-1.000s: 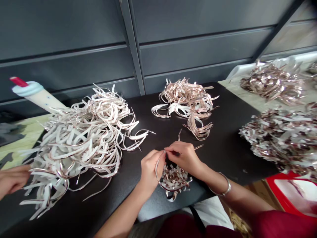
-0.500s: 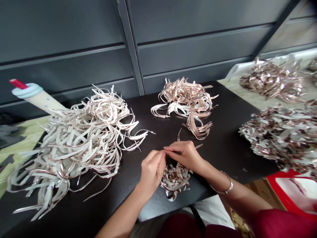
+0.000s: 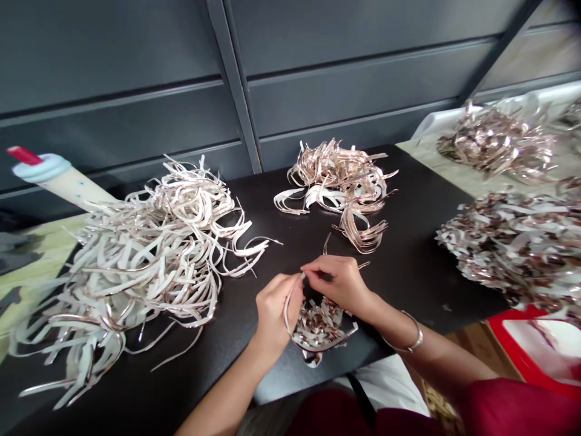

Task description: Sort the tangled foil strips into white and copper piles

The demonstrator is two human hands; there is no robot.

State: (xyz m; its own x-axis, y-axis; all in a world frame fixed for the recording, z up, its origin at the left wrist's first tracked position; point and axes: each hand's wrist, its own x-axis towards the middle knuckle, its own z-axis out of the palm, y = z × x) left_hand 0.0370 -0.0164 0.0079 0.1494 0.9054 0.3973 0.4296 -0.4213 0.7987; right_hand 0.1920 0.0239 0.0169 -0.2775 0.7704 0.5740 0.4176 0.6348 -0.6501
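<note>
Rocking a thin, shiny silver bangle (image 3: 419, 336) on the right forearm (image 3: 440, 357), toward the lower right of the frame. Wearing deep red too: showing a plain sleeve (image 3: 521, 404) in the bottom right corner, stopping well short of the bangle, plus matching fabric (image 3: 333, 416) and a black strap-like strip (image 3: 362, 399) around bottom centre.

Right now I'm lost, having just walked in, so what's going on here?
One person's bare left hand and right hand meet at the fingertips, pinching a thin strip that curves down toward a small heap of shiny strips at the near edge of the black table. A large pale pile lies to the left; a smaller coppery pile lies beyond the hands.
</note>
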